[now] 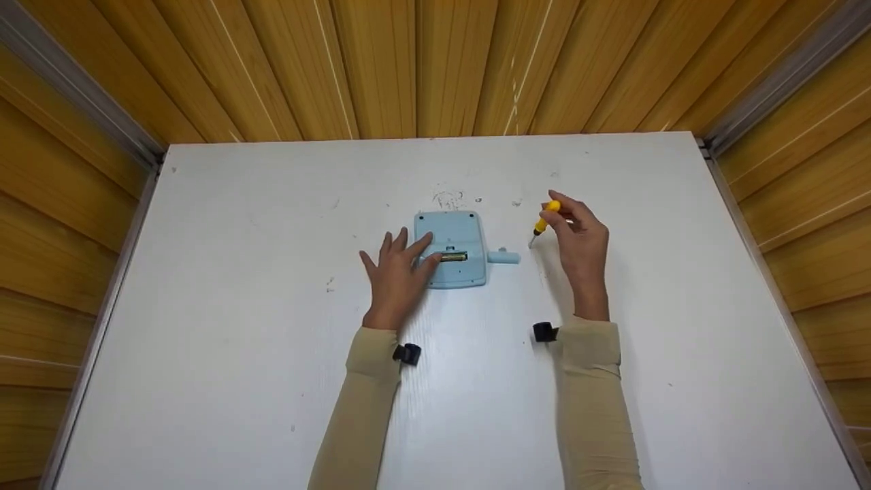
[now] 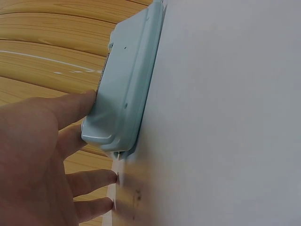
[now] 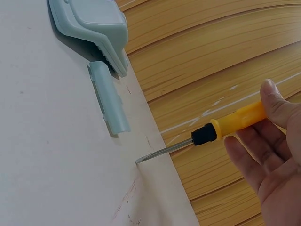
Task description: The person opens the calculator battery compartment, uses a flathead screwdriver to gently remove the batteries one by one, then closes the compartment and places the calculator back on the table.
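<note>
A light blue plastic device (image 1: 463, 231), calculator-like in shape, lies back side up on the table. In its open compartment sits a battery (image 1: 456, 257). My left hand (image 1: 397, 279) rests at the device's left side, fingers spread, with the thumb by the battery; the left wrist view shows that thumb against the device (image 2: 124, 80). To the right of the device lies its loose light blue battery cover (image 1: 503, 258). My right hand (image 1: 584, 245) holds a yellow screwdriver (image 3: 235, 121) by the handle, tip pointing down at the table near the cover (image 3: 108, 96).
The white table (image 1: 238, 340) has small dark marks and scratches on its top. Wood-patterned panels (image 1: 381, 68) stand behind it and at both sides. A black wrist camera (image 1: 544, 332) is on each sleeve.
</note>
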The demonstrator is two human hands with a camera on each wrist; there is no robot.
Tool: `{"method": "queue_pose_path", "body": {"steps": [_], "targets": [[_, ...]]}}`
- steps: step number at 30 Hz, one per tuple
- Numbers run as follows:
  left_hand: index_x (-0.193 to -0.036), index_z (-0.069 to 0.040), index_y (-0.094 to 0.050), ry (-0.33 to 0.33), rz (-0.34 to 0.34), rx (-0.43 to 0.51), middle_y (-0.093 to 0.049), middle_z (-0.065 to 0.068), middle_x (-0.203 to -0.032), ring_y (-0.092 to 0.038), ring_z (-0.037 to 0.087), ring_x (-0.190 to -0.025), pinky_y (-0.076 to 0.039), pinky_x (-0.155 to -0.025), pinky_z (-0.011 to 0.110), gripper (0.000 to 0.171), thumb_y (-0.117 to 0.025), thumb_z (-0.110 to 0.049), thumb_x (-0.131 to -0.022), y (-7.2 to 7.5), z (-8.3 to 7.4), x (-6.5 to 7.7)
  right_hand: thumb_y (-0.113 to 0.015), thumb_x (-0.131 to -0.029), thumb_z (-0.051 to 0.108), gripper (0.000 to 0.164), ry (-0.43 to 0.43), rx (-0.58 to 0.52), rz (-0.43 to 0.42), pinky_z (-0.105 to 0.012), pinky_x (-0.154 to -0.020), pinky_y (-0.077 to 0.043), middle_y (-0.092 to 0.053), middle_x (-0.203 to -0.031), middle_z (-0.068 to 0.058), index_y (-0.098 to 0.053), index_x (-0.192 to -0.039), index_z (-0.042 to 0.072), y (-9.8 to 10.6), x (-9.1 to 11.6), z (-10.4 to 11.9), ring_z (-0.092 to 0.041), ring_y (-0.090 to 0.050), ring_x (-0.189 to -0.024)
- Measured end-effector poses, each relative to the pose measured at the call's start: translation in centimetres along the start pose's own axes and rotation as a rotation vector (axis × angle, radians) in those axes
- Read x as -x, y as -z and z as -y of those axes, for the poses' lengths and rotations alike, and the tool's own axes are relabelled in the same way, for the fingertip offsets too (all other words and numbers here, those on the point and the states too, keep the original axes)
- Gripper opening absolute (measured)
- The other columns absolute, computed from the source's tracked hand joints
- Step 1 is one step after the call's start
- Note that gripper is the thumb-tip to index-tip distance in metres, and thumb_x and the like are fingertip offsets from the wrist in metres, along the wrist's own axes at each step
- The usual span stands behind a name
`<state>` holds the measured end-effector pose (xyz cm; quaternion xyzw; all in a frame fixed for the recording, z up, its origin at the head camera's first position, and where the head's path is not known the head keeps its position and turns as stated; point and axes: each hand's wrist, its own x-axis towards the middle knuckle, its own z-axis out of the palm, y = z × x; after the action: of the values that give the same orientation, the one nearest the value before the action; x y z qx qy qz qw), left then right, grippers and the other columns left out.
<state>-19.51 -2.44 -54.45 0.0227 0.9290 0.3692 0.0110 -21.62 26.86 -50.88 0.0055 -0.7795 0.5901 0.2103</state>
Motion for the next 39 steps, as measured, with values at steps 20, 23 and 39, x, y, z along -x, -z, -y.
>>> {"method": "queue_pose_path", "body": {"steps": [20,23,39], "targets": [[-0.149,-0.026,-0.065,-0.015,-0.018,-0.002,-0.044,0.017,-0.164,-0.023,0.041,-0.158,0.006,-0.117,0.078,0.052,-0.063,-0.052,-0.104,-0.1,0.0,0.1,-0.084,-0.092,0.010,0.033,-0.020,-0.142,-0.074,-0.028,-0.086,-0.060,-0.077,-0.111,-0.012,-0.073,-0.120,-0.003,-0.4,-0.1,0.6,-0.025,-0.070,-0.100],[-0.149,-0.026,-0.065,-0.014,-0.017,0.000,-0.044,0.017,-0.164,-0.023,0.041,-0.158,0.006,-0.118,0.078,0.052,-0.064,-0.052,-0.104,-0.1,0.0,0.1,-0.084,-0.093,0.010,0.031,-0.013,-0.168,-0.074,-0.030,-0.086,-0.061,-0.076,-0.111,-0.013,-0.072,-0.119,-0.003,-0.6,0.0,1.0,-0.027,-0.071,-0.100],[-0.149,-0.026,-0.065,-0.026,-0.024,-0.010,-0.045,0.017,-0.163,-0.025,0.042,-0.158,0.004,-0.117,0.079,0.051,-0.064,-0.050,-0.104,-0.1,0.0,0.0,-0.080,-0.095,0.001,0.029,0.088,-0.231,0.025,-0.032,-0.081,-0.062,-0.072,-0.111,-0.018,-0.068,-0.120,-0.004,-2.7,0.6,2.9,-0.031,-0.071,-0.099]]}}
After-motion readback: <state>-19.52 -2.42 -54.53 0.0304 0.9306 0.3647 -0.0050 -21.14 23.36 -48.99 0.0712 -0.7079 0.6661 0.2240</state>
